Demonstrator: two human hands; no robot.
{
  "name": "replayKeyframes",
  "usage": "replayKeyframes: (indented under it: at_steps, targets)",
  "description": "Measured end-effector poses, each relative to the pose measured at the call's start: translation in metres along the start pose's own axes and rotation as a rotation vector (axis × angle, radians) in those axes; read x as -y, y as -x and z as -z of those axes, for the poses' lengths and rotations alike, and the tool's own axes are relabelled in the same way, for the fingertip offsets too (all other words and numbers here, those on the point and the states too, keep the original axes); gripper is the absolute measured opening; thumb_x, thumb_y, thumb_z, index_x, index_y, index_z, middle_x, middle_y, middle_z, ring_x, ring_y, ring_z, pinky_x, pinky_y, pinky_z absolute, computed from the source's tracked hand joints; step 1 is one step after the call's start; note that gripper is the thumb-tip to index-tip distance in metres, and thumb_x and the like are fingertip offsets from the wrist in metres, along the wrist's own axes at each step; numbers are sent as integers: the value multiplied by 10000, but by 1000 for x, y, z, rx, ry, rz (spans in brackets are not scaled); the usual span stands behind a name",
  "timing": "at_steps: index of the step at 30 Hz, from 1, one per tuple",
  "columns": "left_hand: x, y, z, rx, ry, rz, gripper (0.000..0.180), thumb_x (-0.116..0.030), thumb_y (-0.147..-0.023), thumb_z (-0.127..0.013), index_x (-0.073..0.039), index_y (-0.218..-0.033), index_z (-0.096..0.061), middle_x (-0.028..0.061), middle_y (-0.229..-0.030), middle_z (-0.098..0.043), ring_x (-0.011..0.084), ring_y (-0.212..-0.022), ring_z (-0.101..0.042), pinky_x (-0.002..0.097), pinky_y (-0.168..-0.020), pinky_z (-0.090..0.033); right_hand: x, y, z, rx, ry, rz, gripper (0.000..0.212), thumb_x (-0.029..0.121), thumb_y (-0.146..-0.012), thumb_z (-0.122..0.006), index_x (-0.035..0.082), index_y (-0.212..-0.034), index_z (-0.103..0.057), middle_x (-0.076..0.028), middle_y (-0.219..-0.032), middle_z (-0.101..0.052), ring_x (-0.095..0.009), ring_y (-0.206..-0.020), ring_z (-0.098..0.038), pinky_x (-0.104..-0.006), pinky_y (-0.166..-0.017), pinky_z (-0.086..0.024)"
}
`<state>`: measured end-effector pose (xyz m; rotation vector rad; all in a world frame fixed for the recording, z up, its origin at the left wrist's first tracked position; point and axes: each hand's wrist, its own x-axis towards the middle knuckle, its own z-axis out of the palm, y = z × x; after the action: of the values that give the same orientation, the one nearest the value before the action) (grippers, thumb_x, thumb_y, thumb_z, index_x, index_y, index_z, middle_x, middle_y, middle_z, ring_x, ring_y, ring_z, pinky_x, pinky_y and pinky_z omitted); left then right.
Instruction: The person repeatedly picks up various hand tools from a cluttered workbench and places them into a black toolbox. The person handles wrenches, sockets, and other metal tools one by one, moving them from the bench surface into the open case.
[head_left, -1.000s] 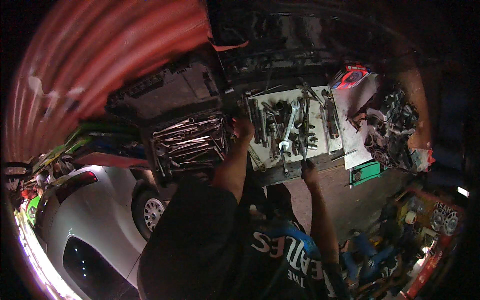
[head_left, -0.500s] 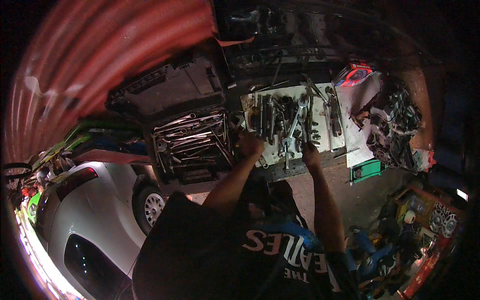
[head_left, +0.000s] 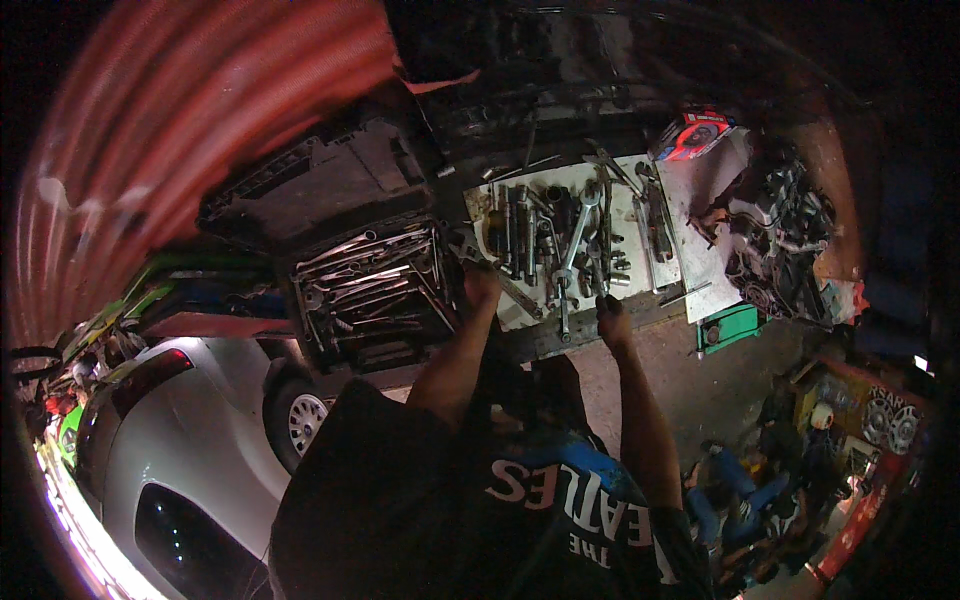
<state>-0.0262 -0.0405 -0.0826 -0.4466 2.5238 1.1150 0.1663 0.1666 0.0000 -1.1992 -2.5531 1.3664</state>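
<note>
My left hand [head_left: 482, 288] is at the left edge of a white sheet [head_left: 632, 283], beside the open tool case. Its fingers are closed around an adjustable wrench [head_left: 467, 247], whose jaw end sticks out past them. At the sheet's front edge, my right hand [head_left: 613, 322] is closed at the lower end of a long dark tool, and what it grips is too dark to name. Between the hands lie a large open-ended spanner [head_left: 578, 240], a smaller spanner [head_left: 564, 312], and several sockets and dark bars.
The black tool case [head_left: 370, 352] on the left holds several spanners, its lid [head_left: 320, 190] folded back. Right of the sheet are a red box [head_left: 692, 136], a dark engine part [head_left: 785, 235] and a green case [head_left: 730, 328]. A silver car [head_left: 190, 410] stands at lower left.
The view has shifted slightly. My left hand has drawn the adjustable wrench into clearer sight by the case. My right hand has come a little nearer along the sheet's front edge.
</note>
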Motion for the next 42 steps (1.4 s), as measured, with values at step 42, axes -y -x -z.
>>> replayKeyframes:
  at_steps: [42]
  targets:
    - [-25,52,37,95,4,-652,457,-397,-873,-588,-25,-1139,-585,169,-896,-667,333,-861,-639,457,-752,-496,46,22,42,392,-347,183,282,316,-935,-486,62,-918,-609,13,-613,-488,-81,-530,-439,-277,-489,-356]
